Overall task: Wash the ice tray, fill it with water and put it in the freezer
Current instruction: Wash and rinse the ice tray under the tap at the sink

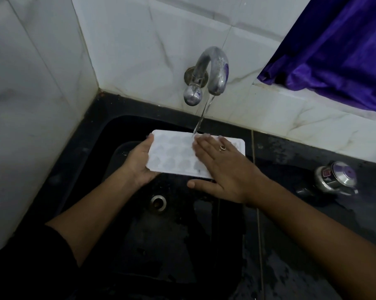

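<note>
A white ice tray point(174, 153) with heart-shaped cells is held level over the black sink point(109, 135), under the running tap point(213, 74). A thin stream of water point(201, 120) lands on the tray's far edge near its middle. My left hand point(137, 163) grips the tray's left end from below, thumb on the rim. My right hand point(223, 169), wearing a ring, lies flat on the tray's right half with fingers spread, covering that part of the cells.
The sink drain point(158, 202) lies below the tray. White tiled walls meet in a corner at the left. A steel lidded pot point(337, 177) stands on the wet black counter at the right. A purple curtain point(334, 50) hangs at the upper right.
</note>
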A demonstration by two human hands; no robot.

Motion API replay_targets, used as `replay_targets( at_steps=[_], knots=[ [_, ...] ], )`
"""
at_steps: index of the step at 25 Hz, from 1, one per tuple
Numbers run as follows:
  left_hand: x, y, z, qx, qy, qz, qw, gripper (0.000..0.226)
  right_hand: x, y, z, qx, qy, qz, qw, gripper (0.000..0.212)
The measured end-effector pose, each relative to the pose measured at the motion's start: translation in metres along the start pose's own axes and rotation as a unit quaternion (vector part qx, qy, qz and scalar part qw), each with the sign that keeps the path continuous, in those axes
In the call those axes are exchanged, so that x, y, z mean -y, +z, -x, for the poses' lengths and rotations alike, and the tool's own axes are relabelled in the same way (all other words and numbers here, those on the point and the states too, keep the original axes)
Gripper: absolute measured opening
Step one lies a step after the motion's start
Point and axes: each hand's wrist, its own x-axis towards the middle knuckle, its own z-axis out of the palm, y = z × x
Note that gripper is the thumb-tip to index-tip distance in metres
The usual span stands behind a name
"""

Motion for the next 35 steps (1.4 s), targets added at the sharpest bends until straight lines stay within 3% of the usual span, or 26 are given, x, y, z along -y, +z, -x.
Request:
replay_targets(
  at_steps=[4,8,12,16,21,24,28,32,35],
  knots=[
    [0.0,0.005,-0.005,0.01,-0.017,0.018,1.0,0.066,0.016,0.006,0.008,0.033,-0.071,0.012,0.997,0.106],
    [0.012,0.018,-0.004,0.045,-0.037,0.021,0.998,0.064,-0.001,-0.007,-0.006,0.004,-0.009,0.019,1.0,0.105],
    [0.005,0.027,-0.005,0.033,-0.045,0.017,0.998,0.067,0.018,0.002,0.002,0.039,-0.072,0.013,0.997,0.106],
    [0.013,0.034,-0.002,0.044,-0.048,0.016,0.998,0.062,0.0,-0.008,-0.013,0.007,-0.001,0.021,1.0,0.105],
    [0.008,0.033,-0.002,0.026,-0.058,0.019,0.998,0.067,0.014,0.004,-0.006,0.016,-0.09,0.023,0.996,0.099],
    [0.009,0.031,-0.005,0.028,-0.03,0.031,0.999,0.063,0.011,0.001,-0.015,-0.004,-0.038,0.022,0.999,0.099],
    [0.005,0.034,-0.002,0.018,-0.044,0.024,0.999,0.066,0.025,0.006,-0.017,0.001,-0.078,0.033,0.996,0.103],
    [0.018,0.044,0.004,0.018,-0.05,0.027,0.998,0.056,0.011,-0.004,-0.033,-0.012,-0.018,0.034,0.999,0.107],
    [0.019,0.04,0.001,0.017,-0.069,0.05,0.996,0.064,0.024,0.005,-0.025,-0.006,-0.046,0.02,0.999,0.102]
  ],
)
